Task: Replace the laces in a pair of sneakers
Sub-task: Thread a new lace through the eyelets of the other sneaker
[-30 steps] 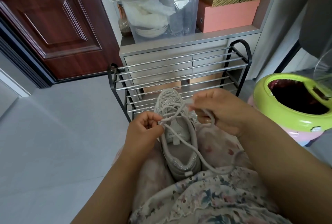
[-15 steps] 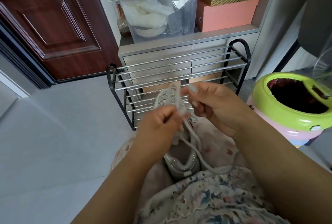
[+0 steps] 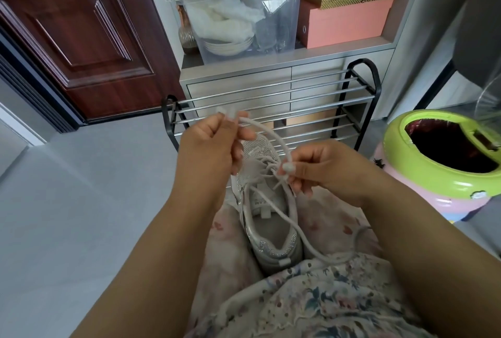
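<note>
Sneaker (image 3: 267, 218) rests on the lap, heel toward the person, toe toward the rack (image 3: 273, 110). Right hand (image 3: 320, 169) pinches the lace (image 3: 273, 135) just above the eyelets; left hand (image 3: 214, 145), raised higher, pinches its far end. Green bin (image 3: 444, 172) at right.

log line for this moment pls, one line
step: lacing sneaker on lap | left hand: pinches white lace, raised | right hand: pinches same lace lower | loose lace trails over lap
</note>
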{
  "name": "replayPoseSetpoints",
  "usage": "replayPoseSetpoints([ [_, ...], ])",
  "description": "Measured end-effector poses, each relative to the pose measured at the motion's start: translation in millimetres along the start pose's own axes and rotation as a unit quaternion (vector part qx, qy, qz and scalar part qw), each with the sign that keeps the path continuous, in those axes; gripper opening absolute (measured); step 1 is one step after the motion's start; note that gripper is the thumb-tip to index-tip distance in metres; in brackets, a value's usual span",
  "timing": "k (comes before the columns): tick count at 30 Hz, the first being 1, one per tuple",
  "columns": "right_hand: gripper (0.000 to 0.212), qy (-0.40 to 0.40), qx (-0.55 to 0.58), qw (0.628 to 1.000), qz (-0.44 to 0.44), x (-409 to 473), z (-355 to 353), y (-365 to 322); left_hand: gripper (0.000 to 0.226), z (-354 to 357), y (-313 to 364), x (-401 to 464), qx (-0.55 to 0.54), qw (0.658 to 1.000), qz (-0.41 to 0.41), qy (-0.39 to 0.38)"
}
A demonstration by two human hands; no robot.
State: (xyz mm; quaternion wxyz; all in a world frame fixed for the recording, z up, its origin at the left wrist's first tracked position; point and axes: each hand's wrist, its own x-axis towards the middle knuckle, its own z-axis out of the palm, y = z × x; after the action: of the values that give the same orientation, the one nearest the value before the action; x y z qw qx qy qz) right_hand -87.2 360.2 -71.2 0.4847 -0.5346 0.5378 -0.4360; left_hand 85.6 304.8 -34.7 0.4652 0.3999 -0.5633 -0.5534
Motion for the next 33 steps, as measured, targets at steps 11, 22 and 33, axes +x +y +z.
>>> replayPoseSetpoints([
  [11, 0.007, 0.152, 0.085, 0.985, 0.004, 7, -2, 12, 0.032, 32, -45, -29, 0.382, 0.916, -0.104, -0.062],
  [22, 0.006, 0.107, -0.164, 0.980, 0.013, 5, 1, 10, 0.020, 30, -58, -36, 0.216, 0.966, -0.137, -0.030],
  [33, 0.017, 0.101, -0.408, 0.907, -0.021, 10, 17, 8, 0.017, 30, -64, -37, 0.242, 0.963, -0.115, -0.016],
])
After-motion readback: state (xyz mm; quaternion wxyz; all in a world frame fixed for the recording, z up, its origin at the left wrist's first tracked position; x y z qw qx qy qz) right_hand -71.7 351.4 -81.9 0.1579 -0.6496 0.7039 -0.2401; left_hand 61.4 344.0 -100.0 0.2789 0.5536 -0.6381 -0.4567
